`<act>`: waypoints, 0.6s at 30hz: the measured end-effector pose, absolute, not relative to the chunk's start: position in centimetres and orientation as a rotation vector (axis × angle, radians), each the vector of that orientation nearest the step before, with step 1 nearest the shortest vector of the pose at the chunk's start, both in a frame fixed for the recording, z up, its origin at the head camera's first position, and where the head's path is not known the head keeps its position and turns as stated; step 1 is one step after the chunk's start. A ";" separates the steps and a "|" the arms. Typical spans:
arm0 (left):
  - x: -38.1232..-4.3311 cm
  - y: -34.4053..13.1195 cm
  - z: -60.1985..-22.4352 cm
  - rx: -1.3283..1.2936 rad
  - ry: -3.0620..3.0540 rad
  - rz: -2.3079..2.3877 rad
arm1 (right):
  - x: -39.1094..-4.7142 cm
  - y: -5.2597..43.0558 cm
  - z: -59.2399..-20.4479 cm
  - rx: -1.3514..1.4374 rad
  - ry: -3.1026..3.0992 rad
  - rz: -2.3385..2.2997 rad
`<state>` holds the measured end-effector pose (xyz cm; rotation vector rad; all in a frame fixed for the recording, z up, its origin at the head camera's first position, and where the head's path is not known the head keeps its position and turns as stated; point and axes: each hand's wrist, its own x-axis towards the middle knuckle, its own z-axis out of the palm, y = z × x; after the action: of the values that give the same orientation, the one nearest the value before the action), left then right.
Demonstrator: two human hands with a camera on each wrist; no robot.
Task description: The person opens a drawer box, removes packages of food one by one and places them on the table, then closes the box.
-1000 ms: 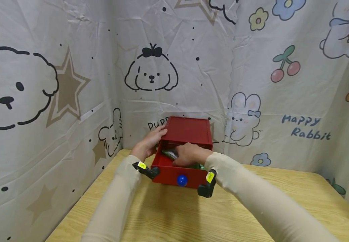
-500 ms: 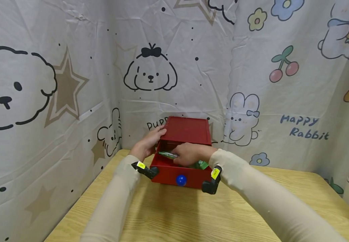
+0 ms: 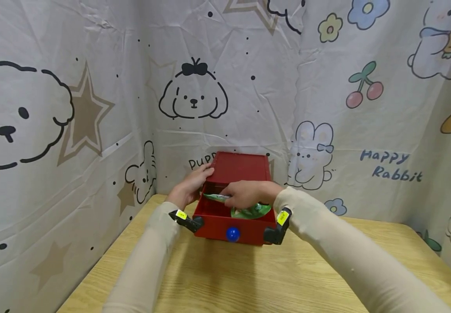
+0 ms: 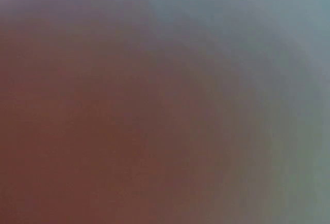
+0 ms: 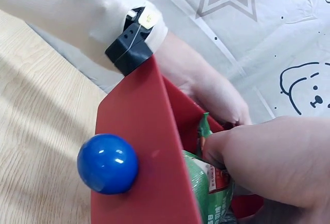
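A red box (image 3: 241, 166) stands near the back of the table, its drawer (image 3: 211, 226) pulled out and a round blue knob (image 3: 233, 234) on the drawer's front. My left hand (image 3: 192, 184) rests along the box's left side, fingers reaching toward the top edge. Inside the drawer, my right hand (image 3: 245, 193) pinches a shiny green packet (image 3: 254, 211). Green film shows on both sides of that hand. In the right wrist view the packet (image 5: 211, 193) has white lettering and a red patch, and the thumb and fingers cover part of it. The left wrist view is only a reddish blur.
The wooden table (image 3: 217, 278) extends in front of the box and to its right. A white printed cloth (image 3: 249, 108) hangs close behind the box and along the left. Black wrist cameras sit by the drawer's front corners.
My right hand has risen slightly and shifted right, and more of the green packet shows beneath it. My left hand stays at the box's side.
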<state>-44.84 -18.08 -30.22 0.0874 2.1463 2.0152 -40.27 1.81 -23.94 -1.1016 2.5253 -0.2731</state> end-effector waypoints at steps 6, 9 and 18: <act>-44.8 -18.0 -30.3 0.103 2.137 2.027 | -40.1 2.2 -23.0 -1.107 2.436 -0.371; -44.8 -18.0 -30.3 0.107 2.131 2.032 | -40.2 2.5 -22.8 -1.099 2.407 -0.427; -44.8 -18.0 -30.2 0.104 2.107 2.046 | -39.9 3.2 -21.3 -1.116 2.388 -0.537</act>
<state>-44.80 -18.00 -30.21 0.1040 2.1069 2.0455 -39.91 3.20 -21.33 -1.1155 2.3880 -0.5368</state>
